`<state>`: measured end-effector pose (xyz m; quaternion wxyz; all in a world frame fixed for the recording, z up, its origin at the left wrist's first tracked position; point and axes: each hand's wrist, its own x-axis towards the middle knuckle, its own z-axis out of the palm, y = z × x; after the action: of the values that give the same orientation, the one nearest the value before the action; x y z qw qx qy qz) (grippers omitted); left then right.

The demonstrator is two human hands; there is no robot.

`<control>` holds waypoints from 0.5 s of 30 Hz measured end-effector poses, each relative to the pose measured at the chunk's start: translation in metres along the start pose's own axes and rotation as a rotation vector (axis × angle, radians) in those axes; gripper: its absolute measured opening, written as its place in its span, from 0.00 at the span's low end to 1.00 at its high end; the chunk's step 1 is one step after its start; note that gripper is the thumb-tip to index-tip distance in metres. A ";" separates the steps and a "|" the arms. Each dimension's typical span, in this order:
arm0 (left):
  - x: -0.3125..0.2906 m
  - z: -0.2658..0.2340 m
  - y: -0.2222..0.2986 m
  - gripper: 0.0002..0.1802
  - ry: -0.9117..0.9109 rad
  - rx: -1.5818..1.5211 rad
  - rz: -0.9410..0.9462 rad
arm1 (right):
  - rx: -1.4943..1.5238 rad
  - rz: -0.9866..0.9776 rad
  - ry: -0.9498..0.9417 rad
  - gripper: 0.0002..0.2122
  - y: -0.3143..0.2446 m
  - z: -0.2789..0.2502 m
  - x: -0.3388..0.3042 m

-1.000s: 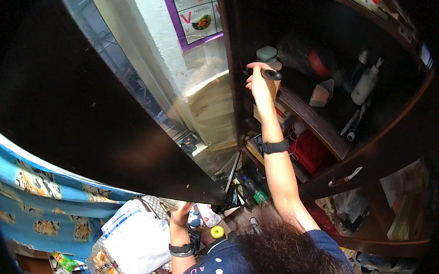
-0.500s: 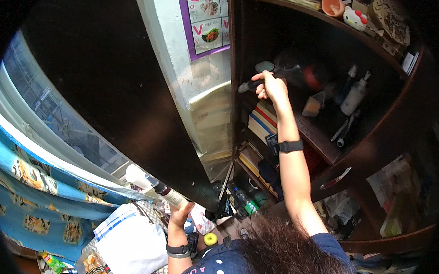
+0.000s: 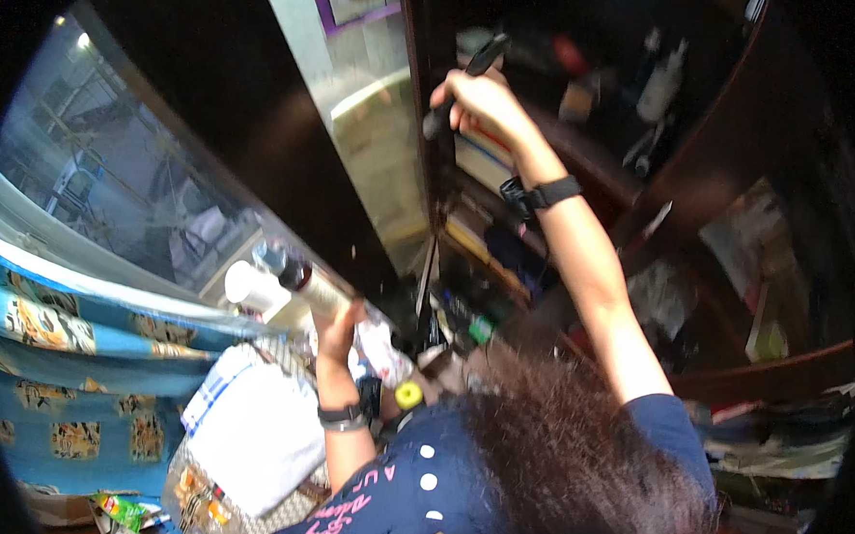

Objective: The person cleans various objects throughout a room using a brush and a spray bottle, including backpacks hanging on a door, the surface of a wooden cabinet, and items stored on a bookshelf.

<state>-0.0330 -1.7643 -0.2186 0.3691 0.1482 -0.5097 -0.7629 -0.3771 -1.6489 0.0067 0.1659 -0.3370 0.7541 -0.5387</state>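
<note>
My left hand grips a dark bottle with a pale label and a greyish clear top, tilted toward the window. Just beyond the bottle is a white, round-mouthed container. My right hand is raised in front of the cabinet shelf, its fingers closed around a black-handled brush. The brush's greyish end points down and left; motion blurs its detail. Below that hand, several books stand on a lower shelf.
The dark cabinet holds a white pump bottle. A dark door panel stands left of centre. A white cloth lies near the blue curtain. A yellow-green apple sits low in the middle.
My right hand has drawn back from the shelf, turning the brush so it is more upright. My left hand still holds the bottle. The view has tilted downward.
</note>
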 end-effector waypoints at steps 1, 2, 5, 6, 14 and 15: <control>0.002 0.013 0.011 0.31 -0.020 -0.004 0.020 | -0.013 -0.068 0.204 0.19 -0.006 0.002 -0.023; 0.004 0.019 0.022 0.31 -0.019 0.014 0.032 | 0.059 -0.123 0.213 0.17 0.001 0.001 -0.044; 0.003 0.036 0.040 0.29 -0.010 0.111 -0.024 | 0.116 -0.363 0.313 0.16 -0.002 -0.025 -0.166; 0.000 0.036 0.045 0.28 -0.003 0.150 -0.044 | 0.105 -0.406 0.453 0.16 0.001 -0.031 -0.203; 0.002 0.047 0.060 0.24 -0.287 0.078 0.047 | 0.087 -0.165 0.858 0.20 0.065 -0.058 -0.302; 0.001 0.052 0.062 0.24 -0.279 0.046 0.042 | 0.105 -0.176 0.827 0.20 0.074 -0.052 -0.295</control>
<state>-0.0392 -1.7429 -0.1413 0.3071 0.0382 -0.5765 -0.7562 -0.2221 -1.3955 -0.0757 -0.1803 -0.1466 0.6972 -0.6782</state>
